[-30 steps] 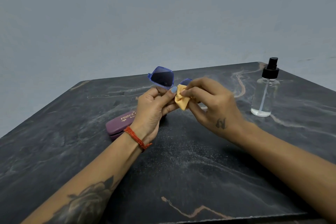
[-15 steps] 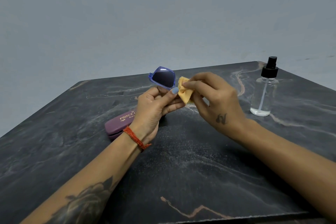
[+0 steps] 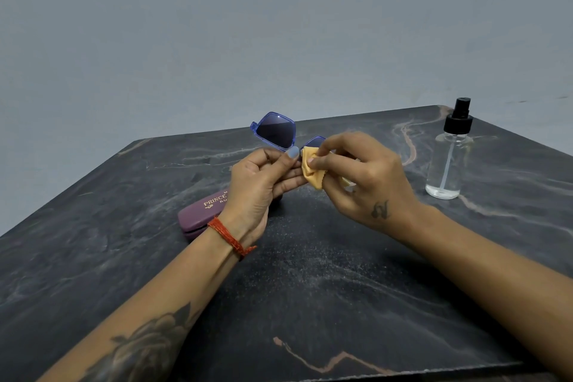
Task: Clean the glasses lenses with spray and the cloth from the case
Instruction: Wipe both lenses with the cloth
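Blue-framed glasses (image 3: 275, 131) with dark lenses are held up above the table's middle. My left hand (image 3: 263, 183) grips them near the bridge, thumb on the frame. The left lens shows fully; the right lens is mostly hidden behind a folded yellow cloth (image 3: 311, 172). My right hand (image 3: 361, 178) pinches that cloth around the right lens. A closed purple glasses case (image 3: 198, 214) lies on the table behind my left wrist, partly hidden by it. A clear spray bottle (image 3: 449, 153) with a black nozzle stands upright at the right, apart from both hands.
The dark marble table (image 3: 310, 288) ends at a far edge just behind the glasses and at a near edge at the bottom of the view. A plain grey wall rises behind it.
My right hand has slid the cloth down and along the right lens, so a sliver of that lens shows above the cloth again. My left hand and the glasses have hardly moved.
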Demonstrator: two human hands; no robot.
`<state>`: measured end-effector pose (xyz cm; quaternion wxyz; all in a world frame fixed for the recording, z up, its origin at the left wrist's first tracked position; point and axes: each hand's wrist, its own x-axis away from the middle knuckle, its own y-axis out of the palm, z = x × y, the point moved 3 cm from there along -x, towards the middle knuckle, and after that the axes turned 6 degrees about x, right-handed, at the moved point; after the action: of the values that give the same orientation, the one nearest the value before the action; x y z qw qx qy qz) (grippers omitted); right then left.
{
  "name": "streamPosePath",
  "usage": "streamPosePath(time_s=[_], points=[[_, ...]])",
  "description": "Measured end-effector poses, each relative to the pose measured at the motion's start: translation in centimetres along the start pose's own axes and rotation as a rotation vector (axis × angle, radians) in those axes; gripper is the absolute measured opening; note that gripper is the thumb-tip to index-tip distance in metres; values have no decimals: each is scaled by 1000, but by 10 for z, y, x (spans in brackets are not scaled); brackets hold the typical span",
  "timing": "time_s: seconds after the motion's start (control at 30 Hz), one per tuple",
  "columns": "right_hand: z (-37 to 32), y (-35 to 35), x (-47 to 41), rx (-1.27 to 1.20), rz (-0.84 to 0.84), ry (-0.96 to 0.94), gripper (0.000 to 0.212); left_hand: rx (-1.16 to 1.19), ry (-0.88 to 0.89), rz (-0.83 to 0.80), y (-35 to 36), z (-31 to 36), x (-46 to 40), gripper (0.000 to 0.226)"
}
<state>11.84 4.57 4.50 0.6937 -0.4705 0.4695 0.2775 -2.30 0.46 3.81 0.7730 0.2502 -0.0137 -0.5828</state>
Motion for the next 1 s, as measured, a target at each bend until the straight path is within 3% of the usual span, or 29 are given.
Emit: streamPosePath(time_s=[0.57, 0.8, 1.0], points=[[10, -7, -1, 125, 22, 173, 7, 42, 9, 56, -1, 4, 0, 9], [-2, 2, 2, 26, -49, 62, 11, 23, 23, 67, -2, 2, 0, 11], [-2, 2, -1, 72, -15, 42, 19, -16, 20, 35, 0, 2, 1, 8]])
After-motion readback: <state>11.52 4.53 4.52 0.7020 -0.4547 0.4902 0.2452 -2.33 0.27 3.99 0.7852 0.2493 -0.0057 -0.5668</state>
